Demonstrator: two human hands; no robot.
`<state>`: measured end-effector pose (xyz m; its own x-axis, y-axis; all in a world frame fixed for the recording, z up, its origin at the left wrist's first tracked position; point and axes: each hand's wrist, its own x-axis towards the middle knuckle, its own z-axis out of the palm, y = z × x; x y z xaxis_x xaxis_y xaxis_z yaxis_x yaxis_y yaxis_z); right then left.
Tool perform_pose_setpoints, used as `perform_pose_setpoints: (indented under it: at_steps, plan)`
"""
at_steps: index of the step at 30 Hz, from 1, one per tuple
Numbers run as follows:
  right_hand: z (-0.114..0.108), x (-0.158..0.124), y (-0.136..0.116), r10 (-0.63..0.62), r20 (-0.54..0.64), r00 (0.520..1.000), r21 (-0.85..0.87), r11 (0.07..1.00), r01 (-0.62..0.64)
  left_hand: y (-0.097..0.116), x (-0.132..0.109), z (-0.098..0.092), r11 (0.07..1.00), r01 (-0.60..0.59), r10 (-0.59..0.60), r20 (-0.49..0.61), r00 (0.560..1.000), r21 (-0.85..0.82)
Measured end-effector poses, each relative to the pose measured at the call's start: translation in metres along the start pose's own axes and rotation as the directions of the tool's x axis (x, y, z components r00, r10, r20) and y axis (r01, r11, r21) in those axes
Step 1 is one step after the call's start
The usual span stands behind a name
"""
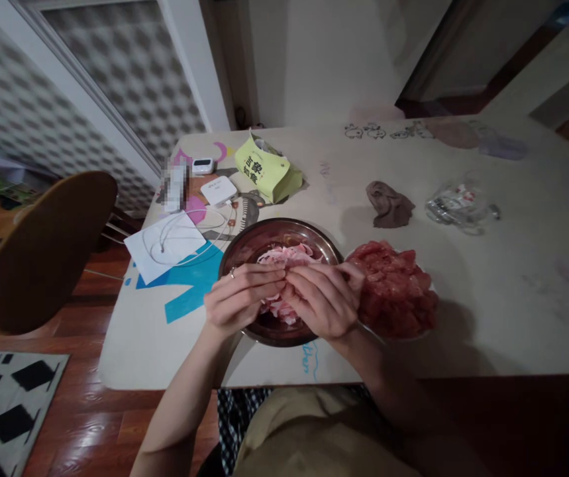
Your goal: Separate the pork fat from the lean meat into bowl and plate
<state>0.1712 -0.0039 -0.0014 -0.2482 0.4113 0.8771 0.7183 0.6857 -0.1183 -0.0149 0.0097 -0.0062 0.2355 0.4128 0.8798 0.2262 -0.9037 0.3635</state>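
Over a metal bowl [229, 244] my left hand [242, 295] and my right hand [326, 298] meet at the fingertips. Both are closed in a pinch; whatever they hold is hidden behind the fingers. A ring shows on my left hand. Pale pink, fatty-looking strips of raw meat [289, 253] lie in the bowl beneath my fingers. Just right of my right hand, a heap of redder raw meat pieces [396, 288] sits on a dish whose pale rim barely shows.
Behind the bowl stands a yellow-green paper packet [269, 169]. White devices [218, 191], a cable and a paper sheet [165, 245] lie at the left. A crumpled brown cloth [388, 205] and clear plastic [460, 205] lie farther right. A chair [46, 252] stands left of the table.
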Motion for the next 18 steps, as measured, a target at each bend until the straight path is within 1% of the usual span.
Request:
perform_pose_setpoints:
  at_steps: [3, 5, 7, 10, 13, 15, 18]
  plan:
    - [-0.004, -0.001, 0.002, -0.039, 0.001, 0.999, -0.003, 0.999, 0.039, 0.002, 0.0, 0.002, 1.0, -0.021, 0.021, -0.005, 1.0, -0.011]
    - [-0.005, 0.0, 0.004, -0.023, 0.001, 1.0, 0.011, 1.0, 0.023, 0.003, 0.001, 0.002, 0.999, -0.032, 0.032, 0.003, 0.999, -0.024]
    - [-0.005, 0.002, 0.006, 0.009, -0.001, 1.0, 0.039, 0.999, -0.009, 0.003, 0.001, 0.003, 0.999, -0.011, 0.01, -0.011, 1.0, -0.044]
    - [-0.003, 0.007, 0.007, 0.045, -0.016, 0.999, 0.068, 0.997, -0.044, 0.001, 0.0, 0.002, 0.997, 0.054, -0.06, -0.097, 0.994, -0.057]
    - [-0.001, 0.01, 0.006, 0.064, -0.043, 0.997, 0.074, 0.995, -0.061, -0.001, -0.001, 0.002, 0.998, 0.064, -0.068, -0.158, 0.985, -0.03]
    - [0.0, 0.01, 0.004, 0.061, -0.049, 0.997, 0.069, 0.996, -0.057, -0.001, -0.002, 0.003, 0.999, 0.044, -0.046, -0.158, 0.986, -0.014]
    - [0.0, 0.008, 0.003, 0.06, -0.024, 0.998, 0.053, 0.997, -0.058, 0.001, -0.001, 0.003, 0.999, 0.034, -0.034, -0.128, 0.991, -0.001]
